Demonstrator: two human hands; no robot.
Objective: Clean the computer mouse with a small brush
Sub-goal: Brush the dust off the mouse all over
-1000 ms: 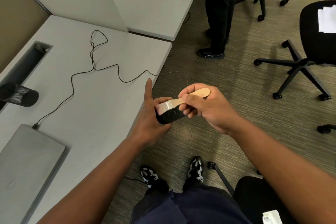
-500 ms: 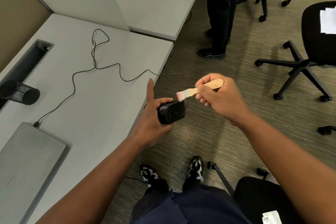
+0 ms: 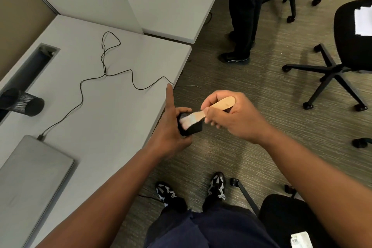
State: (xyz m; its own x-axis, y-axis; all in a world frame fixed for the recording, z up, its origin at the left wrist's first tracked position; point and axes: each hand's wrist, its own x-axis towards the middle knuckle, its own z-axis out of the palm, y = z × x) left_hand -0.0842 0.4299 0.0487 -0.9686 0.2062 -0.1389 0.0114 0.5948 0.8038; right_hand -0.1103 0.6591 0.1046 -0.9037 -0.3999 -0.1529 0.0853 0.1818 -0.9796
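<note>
At 6 o'clock, bottom of the head view, the person's dark trousers (image 3: 211, 229) and two patterned shoes (image 3: 217, 186) stood on the carpet (image 3: 231, 94). Just above, near centre, left hand (image 3: 173, 129) held the black computer mouse (image 3: 191, 129) off the table edge: thumb and lower fingers curled round it, index finger straight, pointing to 12 o'clock. Right hand (image 3: 235, 117), at 3 o'clock from the mouse, pinched the wooden handle of the small brush (image 3: 209, 109), fingers (image 3: 210, 116) curled round it. Bristles were blurred, lying on the mouse's top face. At 9 o'clock, grey table (image 3: 112, 110) carried a closed laptop (image 3: 30, 177) at the near left, with a thin black cable (image 3: 104, 70) plugged into its far edge and snaking toward the hands. Black mesh cup (image 3: 26, 102) lay tipped on its side beyond the laptop. Farther out, 1 o'clock: a second person's dark legs (image 3: 245, 16). At 2 to 3 o'clock, black office chair (image 3: 342, 50), white paper on its seat.
</note>
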